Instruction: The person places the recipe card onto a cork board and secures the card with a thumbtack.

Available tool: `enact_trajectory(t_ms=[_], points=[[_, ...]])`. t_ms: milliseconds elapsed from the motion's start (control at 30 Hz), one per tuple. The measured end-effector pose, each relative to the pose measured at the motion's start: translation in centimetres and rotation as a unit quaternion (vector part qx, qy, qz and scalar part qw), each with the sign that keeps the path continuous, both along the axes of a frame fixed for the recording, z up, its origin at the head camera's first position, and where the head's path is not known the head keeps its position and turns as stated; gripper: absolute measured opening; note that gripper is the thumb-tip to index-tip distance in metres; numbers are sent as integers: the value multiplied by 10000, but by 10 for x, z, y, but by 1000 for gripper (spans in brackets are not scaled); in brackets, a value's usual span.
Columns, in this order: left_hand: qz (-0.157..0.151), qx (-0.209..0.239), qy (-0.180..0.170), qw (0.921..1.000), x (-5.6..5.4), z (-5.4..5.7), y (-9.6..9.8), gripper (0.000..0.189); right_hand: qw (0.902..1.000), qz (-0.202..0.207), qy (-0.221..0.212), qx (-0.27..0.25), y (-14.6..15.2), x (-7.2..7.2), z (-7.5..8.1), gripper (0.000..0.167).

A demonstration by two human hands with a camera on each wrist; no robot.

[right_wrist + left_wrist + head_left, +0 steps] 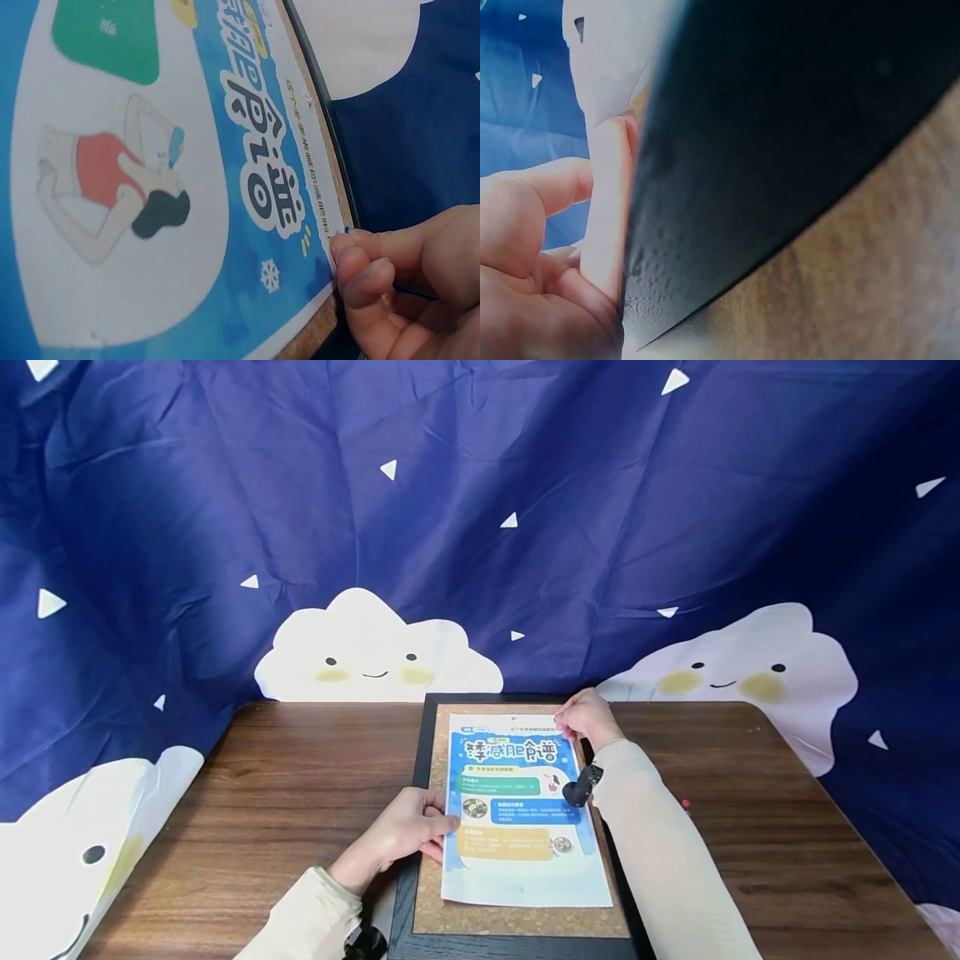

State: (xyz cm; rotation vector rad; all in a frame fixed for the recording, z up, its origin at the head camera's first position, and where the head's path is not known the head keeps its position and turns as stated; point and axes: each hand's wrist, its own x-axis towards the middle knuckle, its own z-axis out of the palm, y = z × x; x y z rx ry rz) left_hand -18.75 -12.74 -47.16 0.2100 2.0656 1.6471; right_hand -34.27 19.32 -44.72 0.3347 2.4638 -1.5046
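A printed poster [525, 881] with blue, green and yellow panels lies on a cork board [427, 918] in a black frame [510, 946]. My left hand [405, 827] pinches the poster's left edge, thumb on top and fingers beneath; the dark frame hides much of the left wrist view. At the poster's top right corner, my right hand [590, 720] has thumb and fingertips together. Between those fingertips a tiny blue bit of what looks like a push pin [346, 230] shows; the rest of it is covered. A small mark [307, 100] shows near the poster's top edge.
Under the board is a brown wooden table [315, 760]. Small red bits, perhaps push pins [686, 803], lie on it right of my right forearm. A blue curtain [450, 543] with white clouds hangs behind the table.
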Motion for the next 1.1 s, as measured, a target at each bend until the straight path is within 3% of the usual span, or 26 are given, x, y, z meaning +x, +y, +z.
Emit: enact_trajectory(t_ms=[400, 600, 767, 933, 1100], points=[[7, 6, -11, 10000, -1, 0, 0, 15, 9981, 142, 178, 569, 1, -2, -1, 9], [65, 14, -26, 10000, 1, -1, 0, 12, 9983, 376, 288, 332, 8, 6, -6, 15], [134, -99, 60, 9998, 4, 0, 0, 13, 9960, 742, 495, 89, 16, 19, -8, 22], [225, -91, 155, 9996, 7, 0, 0, 16, 9895, 1056, 934, 320, 32, 39, -7, 29], [273, -107, 171, 9994, 10, 1, -1, 18, 9852, 1121, 1178, 538, 53, 63, -3, 32]])
